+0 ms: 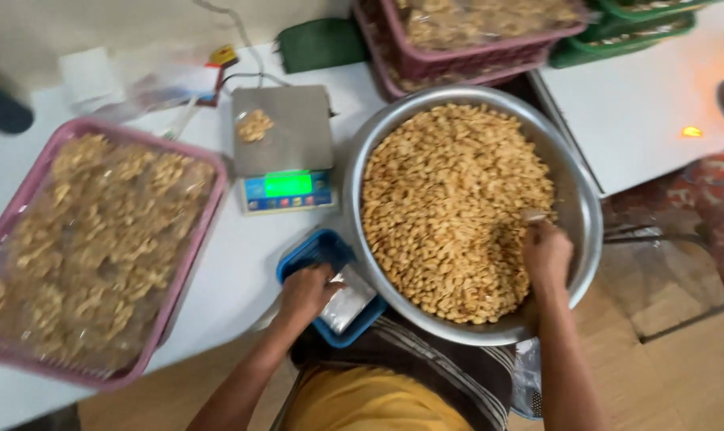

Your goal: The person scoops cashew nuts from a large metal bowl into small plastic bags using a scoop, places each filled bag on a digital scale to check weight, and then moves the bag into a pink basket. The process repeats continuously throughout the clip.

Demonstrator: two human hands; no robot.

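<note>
Shiny metal bowl (583,209), blue plastic basket (308,252), pink plastic tray (188,254), matt steel scale top (292,137) w/ glossy display

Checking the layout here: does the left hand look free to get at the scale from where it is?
Probably yes. The left hand rests in the blue basket, and the scale sits just beyond it on the table, with nothing standing between them.

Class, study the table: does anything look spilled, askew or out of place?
Only one thing stands out: a small heap of snack pieces lies bare on the scale platform, with no bag or bowl under it.
</note>
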